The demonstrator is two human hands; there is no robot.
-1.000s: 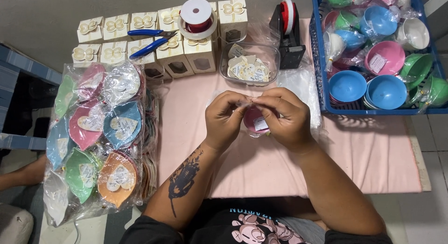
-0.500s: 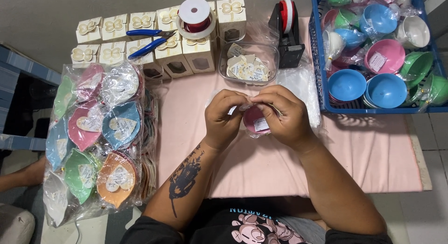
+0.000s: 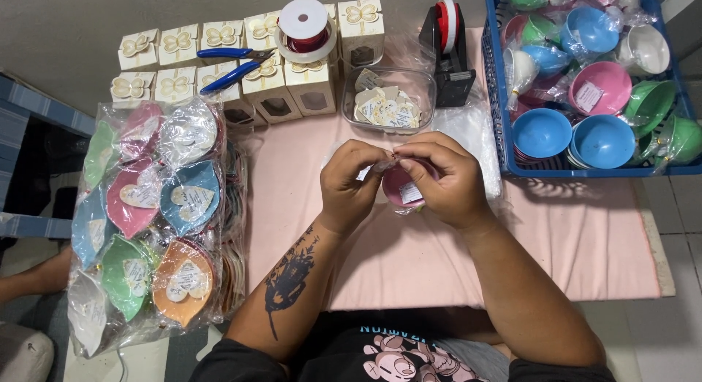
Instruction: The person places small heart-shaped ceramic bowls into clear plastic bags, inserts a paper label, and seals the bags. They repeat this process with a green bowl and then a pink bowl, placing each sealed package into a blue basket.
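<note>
Pink and small, the plastic bowl [image 3: 404, 186] sits between both hands over the pink cloth [image 3: 570, 243], just in front of the clear tub of paper tags [image 3: 387, 100]. Against the picture half a second back, the hands sit in much the same spot and the bowl has barely shifted; the fingertips have drawn closer together at the top of the clear wrap.

Head view: the left hand [image 3: 351, 184] pinches the gathered film at the bowl's top edge, thumb and forefinger pressed together. The right hand [image 3: 446, 181] cups the bowl from the far side, its fingertips also pinched on the wrap. The bowl is tipped so its open mouth faces toward the person; being round, it shows no clear long axis. A white label shows on its lower side.

Counted from the tub outward: one white ribbon spool [image 3: 306, 27] and one pair of blue-handled pliers [image 3: 230, 66] rest on about ten small cream gift boxes [image 3: 175, 42] to its left; one black tape dispenser [image 3: 450, 53] stands just right of it; one blue basket [image 3: 504, 133] further right holds more than ten coloured bowls. Far left lies one bag of wrapped heart-shaped dishes [image 3: 146, 206], eight or so showing.
</note>
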